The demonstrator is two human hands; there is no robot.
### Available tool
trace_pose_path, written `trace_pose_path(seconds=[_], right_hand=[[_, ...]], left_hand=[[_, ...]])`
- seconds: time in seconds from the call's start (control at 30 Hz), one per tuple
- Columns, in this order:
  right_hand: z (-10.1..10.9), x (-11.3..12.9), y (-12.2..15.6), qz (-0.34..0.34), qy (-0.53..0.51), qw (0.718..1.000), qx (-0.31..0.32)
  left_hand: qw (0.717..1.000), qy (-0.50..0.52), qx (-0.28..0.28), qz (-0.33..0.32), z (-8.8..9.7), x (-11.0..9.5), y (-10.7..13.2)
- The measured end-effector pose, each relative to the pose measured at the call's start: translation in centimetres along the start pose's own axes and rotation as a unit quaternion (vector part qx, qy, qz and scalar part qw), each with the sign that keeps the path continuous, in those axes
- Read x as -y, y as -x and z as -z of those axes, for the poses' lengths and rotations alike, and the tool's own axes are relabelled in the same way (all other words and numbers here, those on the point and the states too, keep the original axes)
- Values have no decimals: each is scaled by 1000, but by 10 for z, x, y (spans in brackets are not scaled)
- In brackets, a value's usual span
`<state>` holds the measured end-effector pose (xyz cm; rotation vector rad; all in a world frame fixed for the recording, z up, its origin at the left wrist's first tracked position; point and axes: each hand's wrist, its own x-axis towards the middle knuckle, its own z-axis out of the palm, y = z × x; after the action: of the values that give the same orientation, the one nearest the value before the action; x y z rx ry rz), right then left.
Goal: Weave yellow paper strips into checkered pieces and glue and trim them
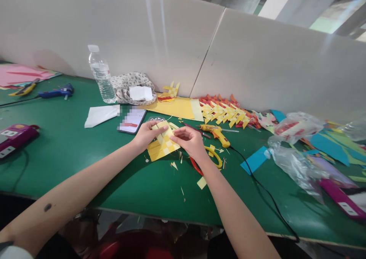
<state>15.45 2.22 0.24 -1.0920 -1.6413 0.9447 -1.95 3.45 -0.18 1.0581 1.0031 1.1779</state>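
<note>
Our bare forearms (94,175) reach over the green desk (160,192), left hand (146,135) and right hand (191,141) both pinching the yellow-and-cream woven paper piece (166,147) between them, so let's grip lightly and keep it flat.

The location is a papercraft workshop, indicated by a green bench (71,129) carrying a yellow glue gun (210,128) between front and rear edges, paper scraps (201,183) nearer the front edge, and interlaced paper pieces (225,114) along the rear edge.

On our green table (68,141) we see a water bottle (102,78), a phone (134,118), a yellow glue gun (215,132), blue paper (254,160) and pale scraps (201,183).
</note>
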Motion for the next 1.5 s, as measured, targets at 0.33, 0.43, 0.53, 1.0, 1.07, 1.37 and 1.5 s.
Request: trace_pose_path(seconds=[0.33, 0.43, 0.53, 1.0, 1.07, 1.37, 1.5], right_hand=[[-1, 1, 1, -5, -3, 1000, -3], [-1, 1, 1, -8, 1, 1000, -5], [-1, 1, 1, -13, 0, 1000, -3], [-2, 1, -1, -22, -19, 999, 13], [-2, 1, -1, -29, -27, 999, 14], [-1, -3, -4, -35, -27, 998, -44], [0, -3, -4, -48, -31, 998, -30]], left_hand=[[999, -23, -9, -31, 0, 3, 0], [999, -21, -2, -33, -1, 3, 1], [1000, -18, -3, -22, -1, 3, 1], [998, -55, -1, -20, -3, -2, 5], [997, -66, 7, -29, -3, -3, 6], [998, -51, 23, -14, -2, -3, 3], [998, -47, 35, -5, -1, -3, 2]])
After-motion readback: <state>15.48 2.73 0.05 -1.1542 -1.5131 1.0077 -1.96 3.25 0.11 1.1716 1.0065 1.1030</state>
